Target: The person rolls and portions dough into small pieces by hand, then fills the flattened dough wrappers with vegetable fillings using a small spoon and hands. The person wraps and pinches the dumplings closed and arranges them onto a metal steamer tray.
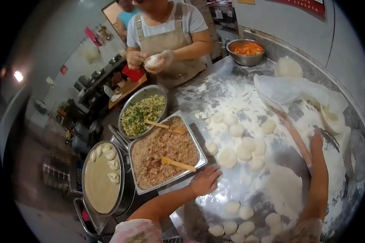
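My left hand (206, 180) lies on the floured metal table beside the tray of minced filling (170, 180), its fingers stretched out and holding nothing. My right hand (316, 140) reaches far to the right, past the wooden rolling pin (293, 134), down to the flour by a white cloth (286, 86). Its fingertips are too small and blurred to tell whether they grip anything. Flattened dough pieces (228, 158) are scattered between my hands. Several dough balls (246, 212) lie at the near edge.
Across the table a person in an apron (166, 36) shapes a piece of dough (152, 60). A bowl of green and yellow filling (121, 117) stands behind the tray. To the left, a round pan (84, 182) holds several dumplings (113, 165). A bowl of red filling (247, 60) sits far back.
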Demonstrator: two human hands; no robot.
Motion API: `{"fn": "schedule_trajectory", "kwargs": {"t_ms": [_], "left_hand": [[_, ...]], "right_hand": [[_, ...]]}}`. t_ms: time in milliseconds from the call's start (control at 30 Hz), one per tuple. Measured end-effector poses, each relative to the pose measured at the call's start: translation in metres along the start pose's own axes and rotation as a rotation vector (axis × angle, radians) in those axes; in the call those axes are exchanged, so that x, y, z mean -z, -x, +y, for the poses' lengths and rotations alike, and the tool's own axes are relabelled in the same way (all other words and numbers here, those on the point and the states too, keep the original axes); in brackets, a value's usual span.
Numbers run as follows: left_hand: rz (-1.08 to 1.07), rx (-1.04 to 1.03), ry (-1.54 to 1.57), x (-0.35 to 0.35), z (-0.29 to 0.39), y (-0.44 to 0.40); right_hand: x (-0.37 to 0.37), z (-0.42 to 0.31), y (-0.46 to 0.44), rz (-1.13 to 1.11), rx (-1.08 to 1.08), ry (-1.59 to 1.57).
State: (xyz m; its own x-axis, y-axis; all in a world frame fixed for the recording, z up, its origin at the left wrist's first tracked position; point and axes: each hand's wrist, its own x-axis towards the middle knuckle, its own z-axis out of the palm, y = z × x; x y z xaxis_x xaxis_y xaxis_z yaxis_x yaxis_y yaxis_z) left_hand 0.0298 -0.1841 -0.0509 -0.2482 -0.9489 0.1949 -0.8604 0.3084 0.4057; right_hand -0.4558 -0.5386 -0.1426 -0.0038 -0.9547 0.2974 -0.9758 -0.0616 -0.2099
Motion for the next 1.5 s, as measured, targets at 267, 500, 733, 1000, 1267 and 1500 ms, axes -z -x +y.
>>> {"fn": "schedule_trajectory", "kwargs": {"t_ms": [267, 500, 733, 1000, 1267, 1500], "left_hand": [[0.012, -0.029, -0.022, -0.018, -0.009, 0.009], [0.072, -0.103, -0.035, -0.01, -0.005, -0.005], [0.144, -0.164, 0.011, -0.011, -0.009, 0.006], [0.125, -0.143, 0.042, -0.016, -0.017, 0.006], [-0.548, -0.049, 0.209, 0.001, 0.127, 0.004], [-0.738, -0.988, -0.112, 0.006, 0.178, 0.12]], "right_hand": [[0.225, -0.118, 0.159, -0.231, -0.733, -1.021], [0.299, -0.152, 0.297, -0.886, -0.841, -0.91], [0.327, -0.203, 0.344, -0.721, -0.445, -0.468], [0.297, -0.18, 0.361, -0.71, -0.458, -0.425], [0.215, -0.341, 0.481, -0.486, -0.009, -0.064], [0.279, -0.264, 0.519, -0.534, -0.456, 0.157]]}}
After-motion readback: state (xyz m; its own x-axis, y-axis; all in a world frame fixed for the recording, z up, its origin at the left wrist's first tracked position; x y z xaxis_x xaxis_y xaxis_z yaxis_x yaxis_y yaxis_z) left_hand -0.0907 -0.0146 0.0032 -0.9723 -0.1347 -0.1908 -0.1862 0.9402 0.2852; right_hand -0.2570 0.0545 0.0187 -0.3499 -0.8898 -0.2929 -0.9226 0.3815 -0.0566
